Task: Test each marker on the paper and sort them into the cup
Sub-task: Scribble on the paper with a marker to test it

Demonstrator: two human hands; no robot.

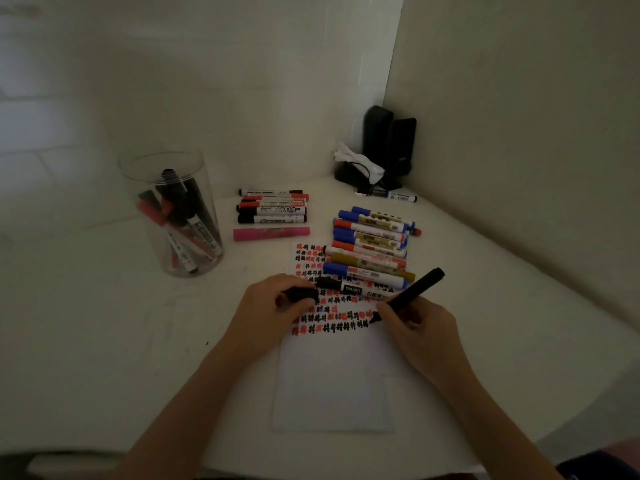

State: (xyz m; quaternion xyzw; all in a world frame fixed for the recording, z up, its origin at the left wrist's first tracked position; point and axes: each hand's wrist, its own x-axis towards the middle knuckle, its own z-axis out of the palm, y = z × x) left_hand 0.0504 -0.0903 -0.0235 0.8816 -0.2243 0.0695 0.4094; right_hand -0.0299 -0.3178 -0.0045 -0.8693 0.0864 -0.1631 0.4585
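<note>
My right hand [417, 323] grips an uncapped black marker [415, 291], its tip touching the white paper [332, 382] at the end of a row of black and red test marks. My left hand [277, 306] holds the marker's black cap [303, 294] and rests on the paper's left edge. A clear cup [173, 216] at the left holds several red and black markers. Several markers [370, 251] with blue, red and gold caps lie on the paper's top right. Another group of black and red markers [272, 209] lies behind, with a pink marker [272, 233] in front of it.
The white table [104, 341] fits into a wall corner. Black speakers [389, 143] stand in the far corner with a white crumpled tissue [356, 161] and one more marker [398, 195] in front. The table's front edge runs near the bottom of the view.
</note>
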